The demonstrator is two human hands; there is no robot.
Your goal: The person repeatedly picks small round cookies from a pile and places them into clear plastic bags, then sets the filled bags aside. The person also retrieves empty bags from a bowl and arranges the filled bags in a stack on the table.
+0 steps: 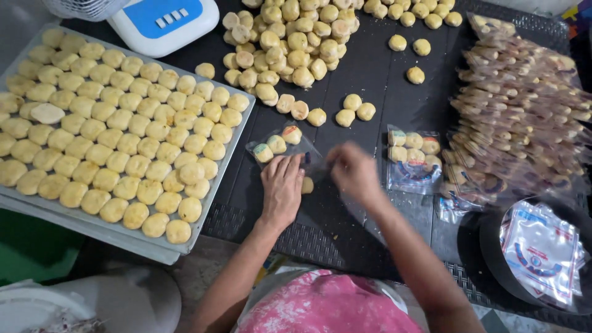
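My left hand (281,190) lies on the near end of a clear plastic bag (282,145) with three small round pastries inside, pinning it to the dark mat (376,74). One loose pastry (307,185) sits just right of its fingers. My right hand (354,172), blurred by motion, is beside the bag's right edge with fingers curled; whether it holds anything cannot be told. A filled bag of pastries (412,158) lies to its right.
A metal tray (232,161) packed with several rows of round pastries stands at the left. A loose heap of pastries (290,43) lies at the back. Filled bags (524,117) are stacked at the right, empty printed bags (542,253) in a dark bowl. A white-and-blue scale (161,23) is behind.
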